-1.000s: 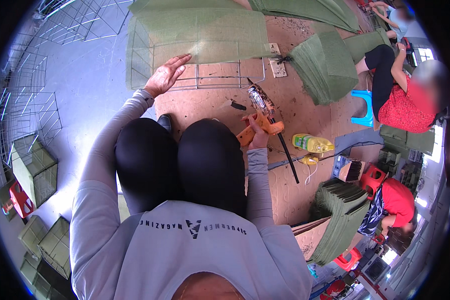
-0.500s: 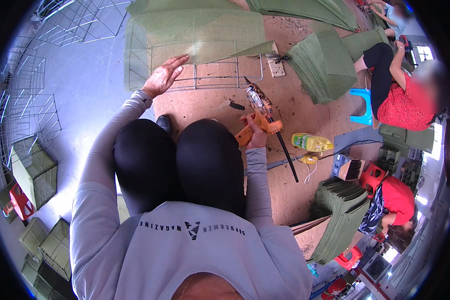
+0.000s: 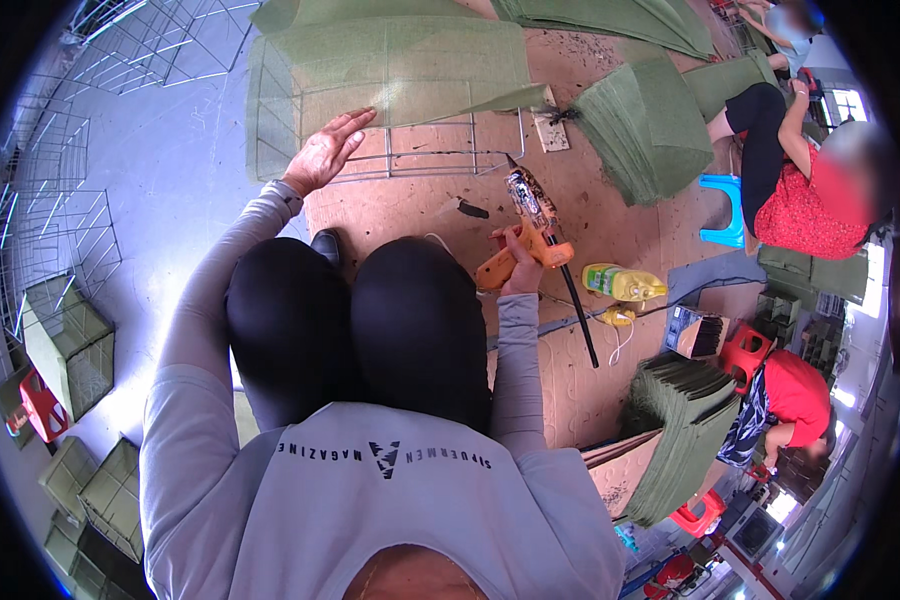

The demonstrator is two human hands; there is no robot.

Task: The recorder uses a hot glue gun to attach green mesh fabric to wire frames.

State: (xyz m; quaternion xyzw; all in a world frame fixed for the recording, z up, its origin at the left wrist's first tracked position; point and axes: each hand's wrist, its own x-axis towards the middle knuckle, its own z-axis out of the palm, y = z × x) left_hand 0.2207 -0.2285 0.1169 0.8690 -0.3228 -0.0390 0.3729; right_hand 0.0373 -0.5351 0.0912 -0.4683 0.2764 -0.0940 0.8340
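My right hand (image 3: 522,262) grips an orange hot glue gun (image 3: 536,205) smeared with dark residue. A long black glue stick (image 3: 578,315) sticks out of its back end. The gun's nozzle is at the near wire of a rectangular wire frame (image 3: 432,158), close to its right corner; whether it touches I cannot tell. My left hand (image 3: 330,150) lies with fingers stretched out at the frame's left part, over the edge of a green mesh fabric sheet (image 3: 410,75). The fabric covers the far part of the frame, and its near right edge is folded back.
A brown board (image 3: 610,230) lies under the work. Stacked green fabric (image 3: 645,130), a yellow bottle (image 3: 622,284) and a wooden block (image 3: 552,132) are to the right. More fabric sheets (image 3: 685,430) stand nearer. Wire frames (image 3: 60,220) fill the left. Other people (image 3: 810,205) sit at right.
My right hand has moved the glue gun slightly to the right along the near wire, toward the frame's corner. My left hand has stayed in place.
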